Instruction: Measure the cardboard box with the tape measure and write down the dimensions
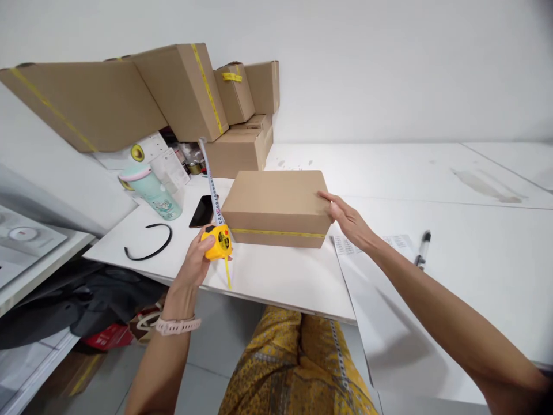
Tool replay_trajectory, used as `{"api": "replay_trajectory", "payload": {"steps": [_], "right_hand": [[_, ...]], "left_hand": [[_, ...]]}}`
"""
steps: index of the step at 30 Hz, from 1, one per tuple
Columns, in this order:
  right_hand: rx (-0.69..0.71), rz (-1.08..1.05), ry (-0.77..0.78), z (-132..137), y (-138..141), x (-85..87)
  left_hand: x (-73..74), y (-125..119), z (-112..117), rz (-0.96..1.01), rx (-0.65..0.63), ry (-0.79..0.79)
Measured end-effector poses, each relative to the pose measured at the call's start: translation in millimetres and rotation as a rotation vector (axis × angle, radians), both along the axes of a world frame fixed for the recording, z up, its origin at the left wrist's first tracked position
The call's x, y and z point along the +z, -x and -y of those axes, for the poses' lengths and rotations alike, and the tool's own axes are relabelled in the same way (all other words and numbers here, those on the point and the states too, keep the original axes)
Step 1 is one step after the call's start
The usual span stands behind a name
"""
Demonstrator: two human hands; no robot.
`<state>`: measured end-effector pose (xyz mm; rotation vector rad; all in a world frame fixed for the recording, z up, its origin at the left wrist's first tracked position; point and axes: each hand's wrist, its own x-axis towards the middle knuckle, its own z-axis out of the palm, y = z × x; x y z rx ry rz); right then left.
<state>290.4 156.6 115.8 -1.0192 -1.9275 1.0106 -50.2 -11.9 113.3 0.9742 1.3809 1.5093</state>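
Head view: box (276,202) sat near the front edge of the table (276,276), long side facing the person, w/ both hands apart, one at each end.

L hand (196,256) was closed round the tape (219,242), thumb on top, case held at the box's front-left corner. Blade (211,181) ran out and up along the box's left end, then curved past the back edge w/ its tip free in the air. It looked stiff enough to arc w/o folding. R hand (348,222) was open, fingers flat on the box's right end, gripping nothing. It prob. braced the box so it wouldn't slide away from the tape.

Box was plain brown cardboard, matte, sharp-edged, w/ a thin yellow strip along the front. Tape case was glossy yellow plastic w/ a red button, and a yellow strap hung from it.

Beside the blade lay a phone (201,211), dark and flat. Further left stood a pale-green bottle (151,193), and a thin black hoop (149,245) lay open-ended in front of it. A sheet of paper (380,334) lay under the R forearm, w/ a pen (422,249) just beyond. Behind, more cartons (181,92) leaned in an untidy stack vs. the wall.
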Motion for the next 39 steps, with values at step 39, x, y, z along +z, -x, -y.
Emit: {"api": "replay_trajectory", "payload": {"steps": [39], "right_hand": [[-0.143, 0.372, -0.830, -93, 63, 67.6]], "left_hand": [[-22.9, -123, 1, 0.255, -0.456, 0.076]]}}
